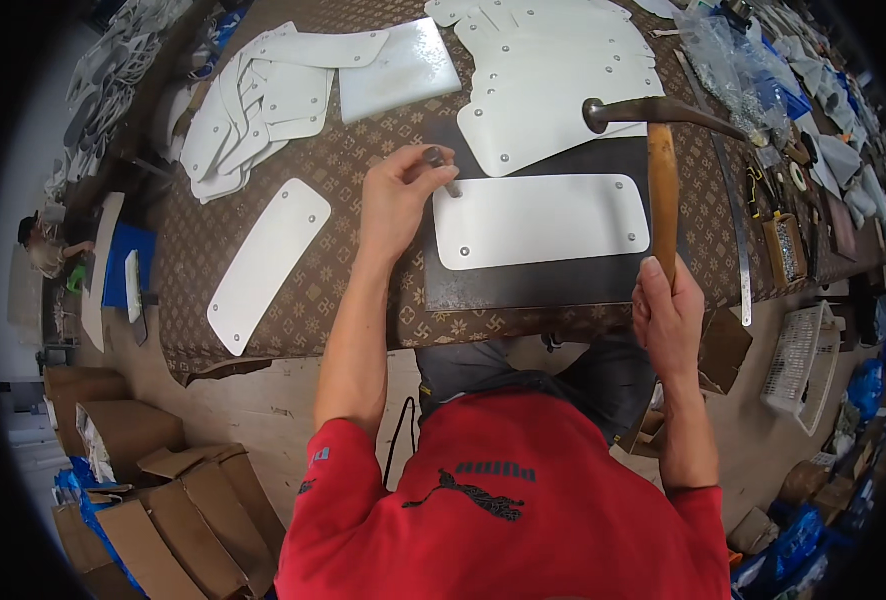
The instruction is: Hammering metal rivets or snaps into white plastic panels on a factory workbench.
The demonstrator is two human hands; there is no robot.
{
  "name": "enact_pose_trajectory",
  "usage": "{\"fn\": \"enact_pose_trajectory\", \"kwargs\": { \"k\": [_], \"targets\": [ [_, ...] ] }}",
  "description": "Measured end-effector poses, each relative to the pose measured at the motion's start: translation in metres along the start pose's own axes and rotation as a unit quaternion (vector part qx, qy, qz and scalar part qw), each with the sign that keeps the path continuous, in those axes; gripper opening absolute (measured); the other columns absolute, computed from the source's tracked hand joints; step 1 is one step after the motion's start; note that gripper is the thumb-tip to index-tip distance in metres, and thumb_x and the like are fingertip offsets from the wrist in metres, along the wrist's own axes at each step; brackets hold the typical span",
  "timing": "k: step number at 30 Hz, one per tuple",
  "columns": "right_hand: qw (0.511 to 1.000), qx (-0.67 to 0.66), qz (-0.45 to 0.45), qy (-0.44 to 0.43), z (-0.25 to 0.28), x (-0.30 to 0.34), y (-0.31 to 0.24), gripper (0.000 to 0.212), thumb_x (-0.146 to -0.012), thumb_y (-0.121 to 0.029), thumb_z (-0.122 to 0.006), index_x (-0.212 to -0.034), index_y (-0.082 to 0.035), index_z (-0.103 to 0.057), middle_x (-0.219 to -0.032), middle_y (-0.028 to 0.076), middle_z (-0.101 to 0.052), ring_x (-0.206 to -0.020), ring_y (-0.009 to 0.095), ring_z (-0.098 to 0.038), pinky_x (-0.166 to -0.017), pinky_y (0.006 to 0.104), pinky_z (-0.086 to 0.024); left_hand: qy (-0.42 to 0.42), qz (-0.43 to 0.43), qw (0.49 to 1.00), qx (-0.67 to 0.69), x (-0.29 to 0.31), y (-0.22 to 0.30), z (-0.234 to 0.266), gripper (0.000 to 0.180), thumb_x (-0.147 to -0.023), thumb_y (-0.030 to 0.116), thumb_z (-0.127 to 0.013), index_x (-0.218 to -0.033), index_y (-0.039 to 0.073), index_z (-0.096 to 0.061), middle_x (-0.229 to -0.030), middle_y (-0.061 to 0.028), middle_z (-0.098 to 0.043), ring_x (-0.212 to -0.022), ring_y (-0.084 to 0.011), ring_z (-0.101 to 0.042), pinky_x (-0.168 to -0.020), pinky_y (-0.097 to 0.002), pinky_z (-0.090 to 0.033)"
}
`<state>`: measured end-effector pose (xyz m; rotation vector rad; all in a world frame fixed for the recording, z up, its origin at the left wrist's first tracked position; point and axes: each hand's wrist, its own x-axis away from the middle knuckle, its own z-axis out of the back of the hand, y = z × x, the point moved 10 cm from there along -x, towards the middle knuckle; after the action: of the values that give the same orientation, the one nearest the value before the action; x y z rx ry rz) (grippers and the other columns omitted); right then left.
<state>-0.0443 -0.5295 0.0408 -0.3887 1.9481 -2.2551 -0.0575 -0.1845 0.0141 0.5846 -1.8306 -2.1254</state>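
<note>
A white panel (543,225) with rounded corners lies on a dark flat mat (533,292) in front of me. Metal fasteners show at three of its corners. Over its far left corner my left hand (403,190) pinches a short metal punch (434,157), held upright with its lower end at the panel. My right hand (671,310) is wrapped round the wooden handle of a hammer (663,190). The hammer's metal head is raised to the right of the panel, apart from the punch. Another white panel with fasteners (268,265) lies to the left on the patterned cloth.
Stacked white panels sit at the far left (273,95) and far middle (553,75), with a translucent sheet (400,70) between them. A metal ruler (733,210) lies right, near a small box of metal parts (785,250) and plastic bags (728,70). Cardboard boxes (178,510) stand on the floor.
</note>
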Motion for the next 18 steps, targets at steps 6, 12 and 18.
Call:
{"fn": "enact_pose_trajectory", "kwargs": {
  "k": [6,12,18],
  "targets": [
    [0.985,0.157,0.064,-0.034,-0.022,0.001,-0.01,0.024,-0.104,-0.027,-0.058,-0.089,-0.008,-0.054,-0.063,-0.006,-0.047,-0.05,0.002,-0.04,-0.044,0.0215,-0.03,-0.024,-0.007,1.0,-0.005,0.0,-0.01,-0.014,0.021,-0.084,0.007,-0.075,-0.104,0.002,-0.075,-0.081,-0.0034,-0.07,-0.077,-0.0101,-0.063,-0.075,-0.0275,-0.05],
    [0.973,0.099,0.16,-0.137,0.01,0.011,-0.16,0.021,-0.097,-0.018,-0.064,-0.08,-0.006,-0.06,-0.067,0.003,-0.056,-0.06,0.011,-0.052,-0.052,0.0285,-0.041,-0.033,-0.023,0.997,-0.058,0.003,-0.002,-0.015,0.022,-0.085,0.01,-0.075,-0.104,0.001,-0.074,-0.084,-0.0084,-0.071,-0.074,-0.0137,-0.063,-0.072,-0.0295,-0.049],
    [0.911,0.141,0.384,-0.044,-0.056,0.01,-0.151,0.026,-0.104,-0.023,-0.052,-0.083,-0.008,-0.056,-0.062,-0.002,-0.049,-0.058,0.003,-0.047,-0.047,0.0207,-0.034,-0.009,-0.029,0.999,-0.045,0.008,-0.005,-0.009,0.022,-0.085,0.011,-0.075,-0.105,0.001,-0.074,-0.084,-0.0098,-0.07,-0.075,-0.0156,-0.063,-0.072,-0.0306,-0.049]
  ]
}}
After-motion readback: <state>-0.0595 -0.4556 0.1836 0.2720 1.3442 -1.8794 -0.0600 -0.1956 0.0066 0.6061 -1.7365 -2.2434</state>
